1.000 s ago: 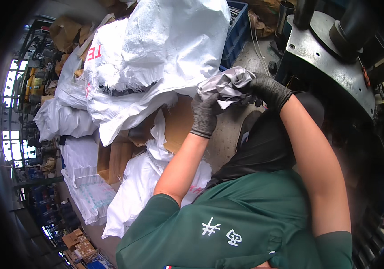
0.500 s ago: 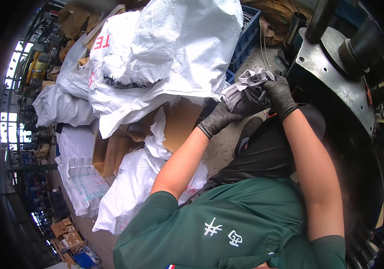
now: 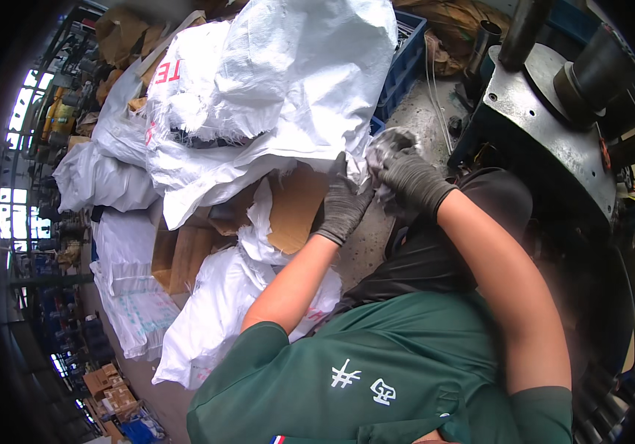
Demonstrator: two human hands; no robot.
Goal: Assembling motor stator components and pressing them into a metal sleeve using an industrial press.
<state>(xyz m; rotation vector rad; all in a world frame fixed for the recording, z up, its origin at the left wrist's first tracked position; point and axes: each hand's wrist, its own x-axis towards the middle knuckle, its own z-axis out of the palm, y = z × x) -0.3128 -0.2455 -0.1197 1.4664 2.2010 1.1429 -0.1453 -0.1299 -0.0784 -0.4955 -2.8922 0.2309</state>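
Observation:
Both my hands wear dark grey gloves. My right hand (image 3: 411,175) is closed around a crumpled grey-white wad of plastic (image 3: 382,146), held in front of me. My left hand (image 3: 342,203) presses against the same wad from the left, its fingers pointing up along the lower edge of a big white woven sack (image 3: 288,89). The wad is mostly covered by the gloves. Below the hands lie a brown cardboard sheet (image 3: 291,207) and my dark trousers (image 3: 436,251).
A heavy grey metal machine (image 3: 547,126) with round posts stands on the right. A blue plastic crate (image 3: 405,63) sits behind the sack. More white sacks (image 3: 214,318) and flattened cardboard (image 3: 176,251) lie on the floor to the left, with stacked goods (image 3: 110,385) further off.
Both hands have come down and toward me with the wad, which is now squeezed smaller between the gloves. My view has shifted, with the machine further right.

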